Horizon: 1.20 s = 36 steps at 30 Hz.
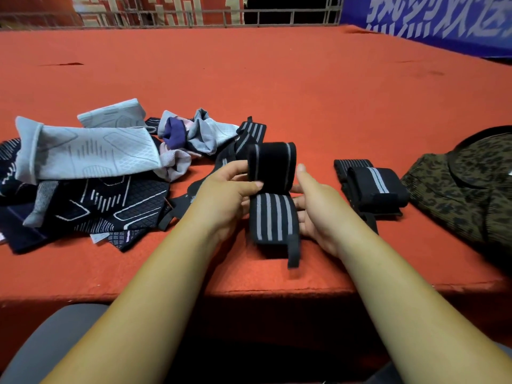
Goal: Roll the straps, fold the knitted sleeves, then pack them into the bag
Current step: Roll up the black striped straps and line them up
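A black strap with grey stripes is partly rolled and held above the table's near edge. My left hand grips the roll's left side, thumb across its front. My right hand holds the right side, thumb raised beside the roll and fingers under it. The strap's loose tail hangs down with a small black tab at its end. A rolled strap lies to the right. A camouflage bag sits at the far right. Grey and dark knitted sleeves lie piled at the left.
More black straps lie loose behind the held roll, by a purple and grey sleeve. The red felt table stretches far back to a railing. A blue banner stands at the back right.
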Each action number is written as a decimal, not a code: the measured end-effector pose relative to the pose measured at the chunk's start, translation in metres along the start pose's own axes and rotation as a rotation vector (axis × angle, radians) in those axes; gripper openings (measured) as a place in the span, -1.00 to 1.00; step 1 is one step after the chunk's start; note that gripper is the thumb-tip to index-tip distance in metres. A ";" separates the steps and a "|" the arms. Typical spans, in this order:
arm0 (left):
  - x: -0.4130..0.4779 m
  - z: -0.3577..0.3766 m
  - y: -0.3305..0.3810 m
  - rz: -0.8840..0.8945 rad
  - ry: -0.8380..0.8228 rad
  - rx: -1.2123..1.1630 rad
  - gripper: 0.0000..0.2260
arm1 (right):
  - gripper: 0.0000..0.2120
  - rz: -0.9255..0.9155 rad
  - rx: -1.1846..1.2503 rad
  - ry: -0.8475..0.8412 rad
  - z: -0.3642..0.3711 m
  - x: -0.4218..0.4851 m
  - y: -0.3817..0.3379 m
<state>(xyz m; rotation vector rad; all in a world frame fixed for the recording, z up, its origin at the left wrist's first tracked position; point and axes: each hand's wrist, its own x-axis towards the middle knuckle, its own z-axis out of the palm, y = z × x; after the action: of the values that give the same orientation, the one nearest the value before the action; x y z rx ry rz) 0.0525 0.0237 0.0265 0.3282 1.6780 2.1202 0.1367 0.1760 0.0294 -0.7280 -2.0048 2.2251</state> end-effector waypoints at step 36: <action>0.097 0.092 -0.023 -0.169 0.082 0.286 -0.58 | -0.57 -0.079 -0.291 0.415 -0.026 0.017 -0.034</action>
<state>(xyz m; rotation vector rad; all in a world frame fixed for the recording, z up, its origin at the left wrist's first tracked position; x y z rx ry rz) 0.0102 0.1527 0.0197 0.1769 1.9860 1.7962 0.1225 0.2108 0.0555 -1.0176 -2.1062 1.5888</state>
